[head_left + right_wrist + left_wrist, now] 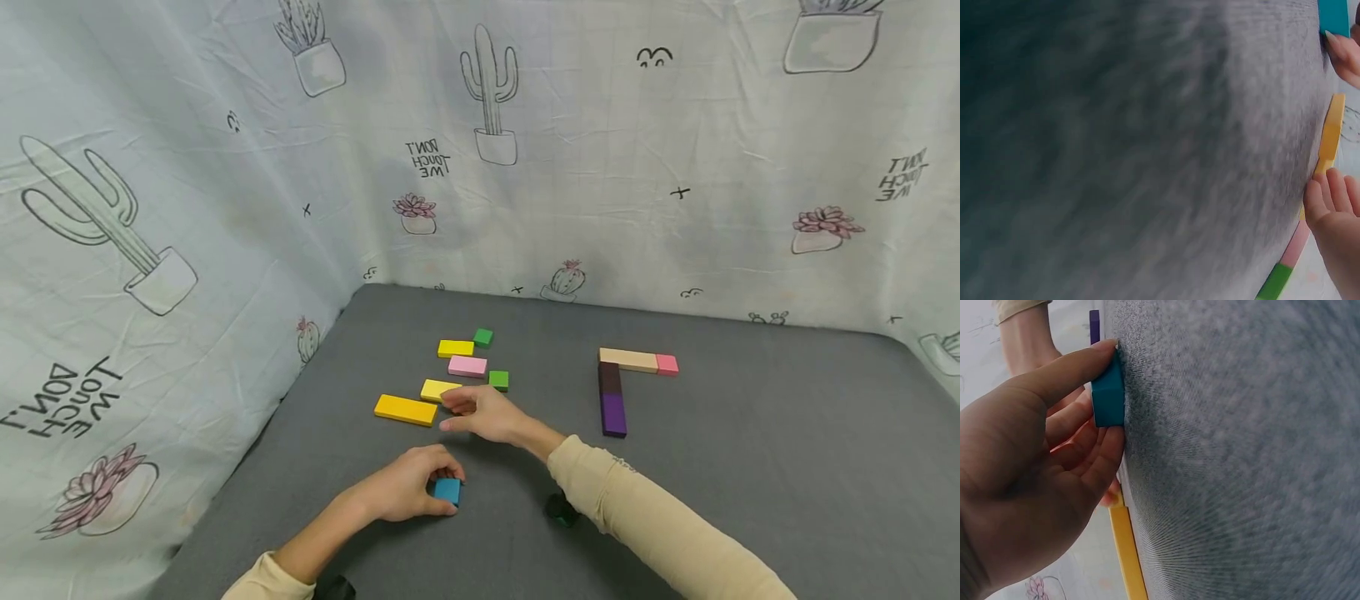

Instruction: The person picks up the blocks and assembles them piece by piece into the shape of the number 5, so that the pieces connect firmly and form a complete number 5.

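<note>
A blue block (447, 491) rests on the grey cloth, pinched between the thumb and fingers of my left hand (411, 483). In the left wrist view the same teal-blue block (1109, 397) touches the cloth. My right hand (489, 414) hovers low by a small yellow block (439, 390), its fingers loosely extended and nothing plainly gripped. Its fingertips (1319, 199) hide part of that block, and I cannot tell whether they touch it. A longer yellow block (406, 410) lies just left of the right hand.
Behind the right hand lie a pink block (467, 367), a green block (498, 381), another yellow block (456, 348) and a second green one (483, 337). To the right, a tan block (628, 360), a coral block (667, 365), a dark block (610, 378) and a purple block (613, 415) form an angle.
</note>
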The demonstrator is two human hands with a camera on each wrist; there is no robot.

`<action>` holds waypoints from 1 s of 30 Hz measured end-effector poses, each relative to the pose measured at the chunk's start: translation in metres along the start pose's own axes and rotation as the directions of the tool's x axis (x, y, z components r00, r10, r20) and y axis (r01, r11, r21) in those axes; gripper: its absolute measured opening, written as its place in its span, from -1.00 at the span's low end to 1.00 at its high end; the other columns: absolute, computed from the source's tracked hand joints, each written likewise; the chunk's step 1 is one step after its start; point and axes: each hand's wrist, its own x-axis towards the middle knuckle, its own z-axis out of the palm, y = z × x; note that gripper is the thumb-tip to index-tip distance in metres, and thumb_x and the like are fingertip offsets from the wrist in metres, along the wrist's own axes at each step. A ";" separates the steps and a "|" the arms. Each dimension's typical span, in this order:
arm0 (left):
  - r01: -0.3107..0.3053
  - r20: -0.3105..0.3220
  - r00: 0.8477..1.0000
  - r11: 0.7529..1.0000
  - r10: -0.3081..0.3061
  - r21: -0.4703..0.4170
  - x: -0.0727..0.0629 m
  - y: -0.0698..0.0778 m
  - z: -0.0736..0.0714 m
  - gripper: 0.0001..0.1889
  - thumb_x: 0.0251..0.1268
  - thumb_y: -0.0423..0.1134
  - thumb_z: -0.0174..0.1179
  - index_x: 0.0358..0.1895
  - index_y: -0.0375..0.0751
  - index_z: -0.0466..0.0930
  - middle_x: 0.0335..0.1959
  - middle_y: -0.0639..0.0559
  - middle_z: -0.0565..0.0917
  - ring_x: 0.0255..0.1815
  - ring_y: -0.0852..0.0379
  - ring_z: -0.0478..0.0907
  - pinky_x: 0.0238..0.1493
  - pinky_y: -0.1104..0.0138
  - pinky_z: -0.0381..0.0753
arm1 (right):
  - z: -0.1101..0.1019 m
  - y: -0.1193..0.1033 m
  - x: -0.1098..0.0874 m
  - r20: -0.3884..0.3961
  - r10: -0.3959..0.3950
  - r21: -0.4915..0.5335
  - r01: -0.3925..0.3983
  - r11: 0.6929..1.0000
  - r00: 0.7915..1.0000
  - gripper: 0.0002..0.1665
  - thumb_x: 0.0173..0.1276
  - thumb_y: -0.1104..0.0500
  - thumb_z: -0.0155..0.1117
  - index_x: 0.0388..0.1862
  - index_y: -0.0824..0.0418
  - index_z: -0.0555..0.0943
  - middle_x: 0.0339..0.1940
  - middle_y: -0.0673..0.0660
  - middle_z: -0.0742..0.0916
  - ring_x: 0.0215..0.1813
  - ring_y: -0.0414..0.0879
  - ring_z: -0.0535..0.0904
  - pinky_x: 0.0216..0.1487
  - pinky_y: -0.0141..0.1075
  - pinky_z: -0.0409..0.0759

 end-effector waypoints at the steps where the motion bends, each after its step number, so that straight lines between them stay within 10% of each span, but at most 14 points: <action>1: 0.002 0.002 1.000 1.000 -0.002 -0.001 0.000 0.000 0.000 -0.70 0.08 -0.20 0.43 -0.13 -0.08 0.57 -0.26 0.27 0.48 -0.25 0.31 0.41 -0.15 0.38 0.47 | 0.002 -0.001 0.002 -0.004 -0.008 -0.013 0.008 1.000 1.000 -0.40 0.28 0.18 0.36 0.27 0.31 0.45 0.18 0.19 0.58 0.18 0.04 0.49 0.16 -0.21 0.43; 30: -0.039 -0.011 0.999 0.998 0.039 -0.042 0.000 -0.001 -0.001 -0.68 0.07 -0.20 0.44 -0.13 -0.15 0.56 -0.24 0.20 0.49 -0.28 0.30 0.42 -0.17 0.37 0.49 | 0.044 -0.021 0.038 -0.064 -0.102 -0.387 0.070 0.920 0.993 -0.52 0.26 0.29 0.35 0.18 0.26 0.55 0.10 0.09 0.64 0.12 -0.10 0.54 0.10 -0.39 0.44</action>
